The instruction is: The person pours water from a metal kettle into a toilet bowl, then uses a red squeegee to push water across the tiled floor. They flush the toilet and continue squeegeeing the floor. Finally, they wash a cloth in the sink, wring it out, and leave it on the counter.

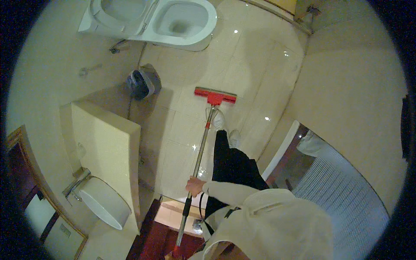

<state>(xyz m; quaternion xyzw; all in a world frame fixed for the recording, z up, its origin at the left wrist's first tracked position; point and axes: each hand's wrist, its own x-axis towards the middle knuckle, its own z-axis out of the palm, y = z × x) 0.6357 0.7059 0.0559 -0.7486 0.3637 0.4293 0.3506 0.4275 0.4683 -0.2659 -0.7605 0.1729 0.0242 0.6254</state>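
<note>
A sponge mop with a red head rests on pale floor tiles. Its metal pole slants down towards me, with a black sleeve partway along. My right hand is closed around the pole just above that black sleeve, at the end of a light-coloured jacket arm. At the picture's bottom edge, my left hand grips near the red upper end of the pole; most of it is cut off. My white shoes stand right behind the mop head.
A toilet with raised lid stands ahead. By the left wall is a lined waste bin. A counter holds a white basin beside a gold-framed mirror. A ribbed pale panel is at right; a step edges dark red flooring.
</note>
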